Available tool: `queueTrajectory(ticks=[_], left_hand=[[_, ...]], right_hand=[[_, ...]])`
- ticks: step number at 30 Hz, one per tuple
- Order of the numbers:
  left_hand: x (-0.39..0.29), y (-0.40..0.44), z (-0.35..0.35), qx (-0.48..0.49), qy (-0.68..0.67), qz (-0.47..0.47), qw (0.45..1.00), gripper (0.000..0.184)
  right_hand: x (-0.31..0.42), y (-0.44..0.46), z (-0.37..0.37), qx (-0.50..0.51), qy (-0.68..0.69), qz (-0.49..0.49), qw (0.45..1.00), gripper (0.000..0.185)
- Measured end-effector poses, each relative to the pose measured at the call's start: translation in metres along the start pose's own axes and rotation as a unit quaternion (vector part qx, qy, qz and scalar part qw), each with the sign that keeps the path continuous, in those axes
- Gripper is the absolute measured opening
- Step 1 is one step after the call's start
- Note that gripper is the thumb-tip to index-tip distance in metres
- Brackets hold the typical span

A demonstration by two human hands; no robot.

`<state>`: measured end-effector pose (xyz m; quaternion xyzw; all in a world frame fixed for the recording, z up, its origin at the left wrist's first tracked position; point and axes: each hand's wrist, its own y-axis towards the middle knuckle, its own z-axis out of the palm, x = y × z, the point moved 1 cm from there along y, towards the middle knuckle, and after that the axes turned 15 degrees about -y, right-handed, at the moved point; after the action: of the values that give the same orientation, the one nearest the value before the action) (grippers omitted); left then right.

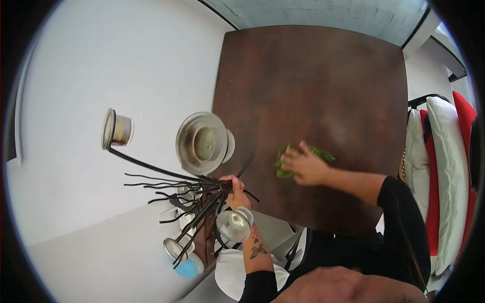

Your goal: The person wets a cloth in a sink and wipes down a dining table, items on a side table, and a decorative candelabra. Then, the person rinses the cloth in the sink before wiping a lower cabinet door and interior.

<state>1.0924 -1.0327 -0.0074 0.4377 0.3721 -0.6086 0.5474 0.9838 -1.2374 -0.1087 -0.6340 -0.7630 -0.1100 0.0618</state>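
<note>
Black stand (222,186): clasped in closed grip of left hand (236,190), tilted beside tabletop (313,86); may shed cups (204,144) if tipped further. Green wad (284,173): on tabletop beneath right hand (307,167), hold too blurred to tell; may slip if pressed unevenly.

Bright, diffuse light is washing the white wall (126,60) nearly even in tone, while the dark table (313,91) is showing a faint, hazy sheen. The satin cushion (448,187) is catching soft highlights. Blur is softening the right hand (306,166); wide-angle distortion is bowing straight edges, and black vignetting is darkening the corners.
</note>
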Motion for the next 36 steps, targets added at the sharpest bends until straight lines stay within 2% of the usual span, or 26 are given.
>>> queueTrajectory(ticks=[2,3,5,7,9,11,12,13,14,15,16,17,18,20,21,22,23,25,26,28,30,32,34,36], left_hand=[[-0.001,0.000,-0.005,0.007,-0.010,-0.007,1.000,0.013],[-0.002,-0.001,-0.009,0.006,-0.011,-0.006,1.000,0.013],[-0.003,-0.002,-0.009,-0.010,-0.019,-0.019,1.000,0.014],[-0.003,-0.004,-0.008,-0.023,-0.013,-0.019,0.999,0.009],[-0.003,-0.006,-0.009,-0.042,0.005,-0.069,0.997,0.006],[-0.004,-0.011,-0.013,-0.125,0.063,-0.115,0.983,0.007],[0.000,-0.011,-0.019,-0.089,0.037,-0.085,0.992,0.007],[0.005,-0.011,-0.024,-0.052,0.010,-0.055,0.997,0.008],[0.010,-0.011,-0.028,-0.053,-0.015,-0.034,0.998,0.011],[0.009,-0.009,-0.030,-0.054,-0.013,-0.035,0.998,0.011],[0.008,-0.009,-0.035,-0.039,-0.029,-0.037,0.998,0.013],[0.005,-0.009,-0.038,-0.023,-0.045,-0.038,0.998,0.016],[0.004,-0.010,-0.043,-0.050,-0.036,-0.040,0.997,0.022],[-0.002,-0.009,-0.039,-0.048,-0.026,-0.024,0.998,0.019],[-0.007,-0.008,-0.036,-0.049,-0.019,-0.009,0.999,0.016],[-0.013,-0.010,-0.036,-0.047,0.005,0.008,0.999,0.015],[-0.015,-0.011,-0.036,-0.041,0.006,0.006,0.999,0.015],[-0.017,-0.015,-0.048,-0.053,0.005,0.015,0.998,0.015],[-0.017,-0.014,-0.048,-0.033,0.012,0.019,0.999,0.015],[-0.018,-0.011,-0.037,-0.025,0.006,0.021,0.999,0.015],[-0.015,-0.009,-0.029,-0.036,0.017,0.025,0.999,0.015],[-0.009,-0.004,-0.023,-0.040,0.011,0.033,0.999,0.015],[-0.004,-0.004,-0.017,-0.046,0.003,0.041,0.998,0.016],[0.004,0.003,-0.024,-0.025,-0.018,0.046,0.998,0.017]], right_hand=[[-0.070,0.013,-0.017,-0.003,-0.047,0.101,0.994,0.051],[-0.121,0.015,-0.019,-0.060,-0.094,0.189,0.976,0.050],[-0.225,0.013,-0.019,-0.149,-0.187,0.358,0.902,0.050],[-0.309,0.007,-0.022,-0.145,-0.224,0.486,0.832,0.049],[-0.355,0.017,-0.008,-0.131,-0.248,0.564,0.776,0.049],[-0.338,0.060,-0.005,-0.098,-0.237,0.540,0.802,0.048],[-0.321,0.092,-0.007,-0.064,-0.227,0.519,0.822,0.047],[-0.288,0.131,-0.013,0.026,-0.137,0.486,0.863,0.046],[-0.248,0.165,0.010,-0.097,-0.176,0.396,0.896,0.046],[-0.208,0.201,0.025,-0.061,-0.180,0.317,0.929,0.046],[-0.157,0.223,0.034,-0.097,-0.122,0.239,0.958,0.045],[-0.108,0.239,0.041,-0.082,-0.133,0.151,0.976,0.048],[-0.064,0.242,0.053,-0.074,-0.096,0.107,0.987,0.047],[0.024,0.246,0.069,-0.047,-0.016,0.019,0.999,0.046],[0.052,0.232,0.079,-0.074,-0.013,-0.019,0.997,0.046],[0.069,0.225,0.087,-0.102,-0.011,-0.058,0.993,0.045],[0.059,0.228,0.090,-0.104,-0.011,-0.052,0.993,0.045],[0.038,0.232,0.083,-0.169,0.042,-0.129,0.976,0.039],[0.015,0.246,0.074,-0.074,0.049,-0.099,0.991,0.034],[-0.045,0.280,0.059,-0.066,0.000,0.049,0.997,0.032],[-0.112,0.309,0.062,-0.177,-0.066,0.161,0.969,0.035],[-0.172,0.328,0.065,-0.249,-0.097,0.187,0.945,0.039],[-0.224,0.326,0.035,-0.150,-0.111,0.255,0.949,0.044],[-0.279,0.311,0.039,-0.154,-0.128,0.336,0.920,0.046]])
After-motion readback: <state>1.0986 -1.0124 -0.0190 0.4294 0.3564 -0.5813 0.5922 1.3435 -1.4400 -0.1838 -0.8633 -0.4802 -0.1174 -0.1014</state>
